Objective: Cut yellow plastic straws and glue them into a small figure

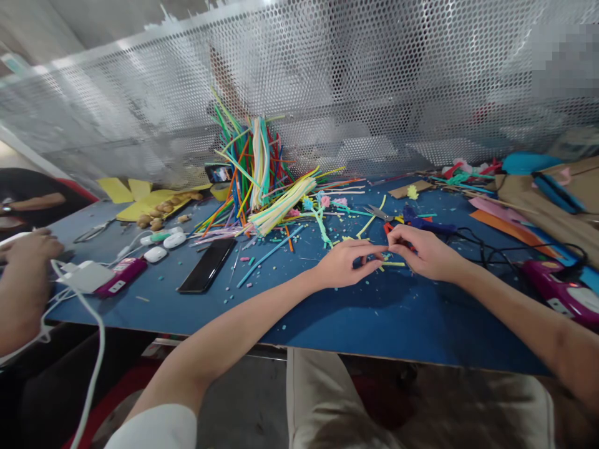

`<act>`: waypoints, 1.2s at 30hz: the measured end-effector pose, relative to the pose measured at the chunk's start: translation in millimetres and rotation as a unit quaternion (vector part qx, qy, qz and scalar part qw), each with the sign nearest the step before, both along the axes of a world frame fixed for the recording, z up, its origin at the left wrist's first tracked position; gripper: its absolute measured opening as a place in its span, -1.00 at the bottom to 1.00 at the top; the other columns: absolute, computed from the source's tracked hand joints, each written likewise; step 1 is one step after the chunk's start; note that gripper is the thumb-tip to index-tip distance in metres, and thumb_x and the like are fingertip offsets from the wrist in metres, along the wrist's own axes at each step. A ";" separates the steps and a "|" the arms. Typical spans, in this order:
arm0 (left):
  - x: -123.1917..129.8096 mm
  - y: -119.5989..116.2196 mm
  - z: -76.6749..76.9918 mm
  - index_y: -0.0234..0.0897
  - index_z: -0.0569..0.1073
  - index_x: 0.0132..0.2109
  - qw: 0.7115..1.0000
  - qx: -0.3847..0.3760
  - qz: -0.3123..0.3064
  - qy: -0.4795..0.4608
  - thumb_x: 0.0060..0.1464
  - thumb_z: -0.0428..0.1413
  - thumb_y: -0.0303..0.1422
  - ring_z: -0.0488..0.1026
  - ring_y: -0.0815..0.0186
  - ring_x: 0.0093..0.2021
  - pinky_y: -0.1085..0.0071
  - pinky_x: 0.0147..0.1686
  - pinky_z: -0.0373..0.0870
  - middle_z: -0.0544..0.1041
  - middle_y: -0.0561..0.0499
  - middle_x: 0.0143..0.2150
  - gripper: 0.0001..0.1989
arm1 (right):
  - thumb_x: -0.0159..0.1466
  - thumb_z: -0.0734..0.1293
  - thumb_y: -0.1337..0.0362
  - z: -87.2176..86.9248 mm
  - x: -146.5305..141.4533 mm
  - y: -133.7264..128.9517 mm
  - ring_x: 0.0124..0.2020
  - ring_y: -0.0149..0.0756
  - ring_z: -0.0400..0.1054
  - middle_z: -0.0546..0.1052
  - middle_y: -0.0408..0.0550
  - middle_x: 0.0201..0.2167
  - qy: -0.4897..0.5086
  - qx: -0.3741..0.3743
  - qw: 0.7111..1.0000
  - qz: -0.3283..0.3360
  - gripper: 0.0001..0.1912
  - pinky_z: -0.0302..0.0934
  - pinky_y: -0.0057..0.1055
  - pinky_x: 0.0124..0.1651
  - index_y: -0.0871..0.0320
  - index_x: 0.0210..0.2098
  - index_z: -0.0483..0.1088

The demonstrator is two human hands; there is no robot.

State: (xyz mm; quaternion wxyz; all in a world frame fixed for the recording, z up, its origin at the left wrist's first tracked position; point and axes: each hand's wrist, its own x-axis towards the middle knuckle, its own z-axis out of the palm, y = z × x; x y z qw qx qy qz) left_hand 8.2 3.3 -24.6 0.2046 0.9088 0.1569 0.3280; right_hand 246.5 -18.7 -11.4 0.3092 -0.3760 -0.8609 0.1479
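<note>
Above the front part of the blue table, my two hands meet at their fingertips. My left hand has its fingers nearly straight, with the thumb curled in below them. Opposite it, my right hand is closed in a pinch. Whatever sits between the fingertips is too small to make out. Short yellow-green pipe cleaner pieces show just beneath the fingers. Pliers with red handles lie right behind my hands, beside a dark blue glue gun. A pipe-cleaner flower stem in green, with pink and blue blooms, lies beyond my left hand.
A large bundle of coloured pipe cleaners stands at the back against a perforated metal screen. Left are a black phone, chargers and another person's hand. A purple power strip with cables lies right.
</note>
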 end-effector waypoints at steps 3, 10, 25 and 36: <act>-0.4 -0.4 0.7 -0.28 0.45 0.15 1.000 -0.014 0.006 -0.005 0.29 0.02 -0.28 0.43 0.39 -0.37 0.37 -0.16 0.42 0.60 -0.07 -0.15 -0.65 | 0.37 0.24 0.15 -2.7 1.7 3.4 -0.34 -0.26 0.38 0.49 -0.06 -0.32 0.028 0.029 0.999 -0.005 -0.84 0.26 -0.31 -0.24 0.07 -0.27 0.36; -0.9 -1.7 3.9 -0.24 0.43 0.19 0.999 -0.048 -0.019 -0.013 0.29 0.02 -0.29 0.48 0.37 -0.32 0.36 -0.13 0.44 0.60 -0.08 -0.13 -0.63 | 0.35 0.28 0.19 -5.0 4.8 5.9 -0.28 -0.22 0.44 0.56 -0.07 -0.29 0.038 0.088 0.995 -0.001 -0.89 0.31 -0.27 -0.16 0.04 -0.24 0.43; -0.8 -2.0 4.5 -0.24 0.38 0.25 0.997 -0.058 -0.048 0.000 0.28 0.03 -0.29 0.48 0.34 -0.27 0.34 -0.07 0.41 0.60 -0.10 -0.09 -0.58 | 0.40 0.19 0.21 -1.6 2.3 2.5 -0.37 -0.31 0.28 0.42 -0.08 -0.33 -0.004 0.023 1.000 0.008 -0.88 0.20 -0.34 -0.26 0.08 -0.24 0.29; -0.1 -2.9 5.1 -0.25 0.37 0.24 0.996 -0.069 -0.046 0.013 0.29 0.02 -0.25 0.47 0.35 -0.29 0.35 -0.08 0.41 0.57 -0.12 -0.06 -0.57 | 0.42 0.11 0.21 -2.8 0.3 2.4 -0.42 -0.32 0.22 0.36 -0.11 -0.38 -0.028 -0.005 1.000 -0.006 -0.83 0.16 -0.35 -0.31 0.09 -0.29 0.21</act>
